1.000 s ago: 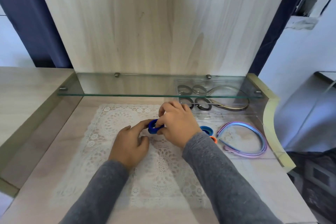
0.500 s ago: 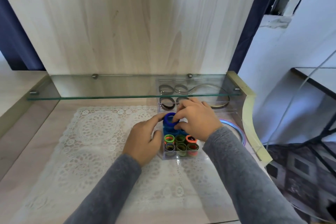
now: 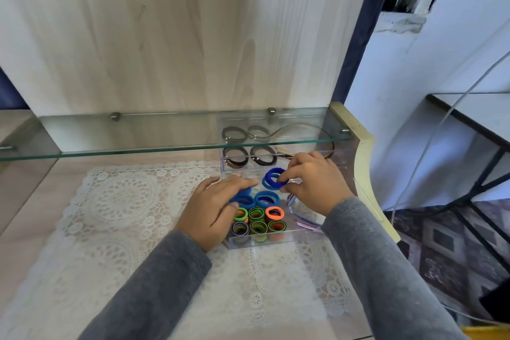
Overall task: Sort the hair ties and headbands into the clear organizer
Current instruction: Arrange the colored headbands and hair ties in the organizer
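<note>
Left hand [image 3: 218,207]: your fingers lie flat on the light blue ties [image 3: 266,199], probably steadying the organizer [image 3: 259,241].
Right hand [image 3: 314,182]: you pinch the dark blue tie [image 3: 273,178] just above its colour's section.
Headband [image 3: 306,222]: beside the organizer, unsorted.

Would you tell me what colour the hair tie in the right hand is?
The hair tie is dark blue, clearest in the head view.

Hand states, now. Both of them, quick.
Left hand: open, fingers lying on a light blue hair tie.
Right hand: closed, pinching the dark blue hair tie.
</note>
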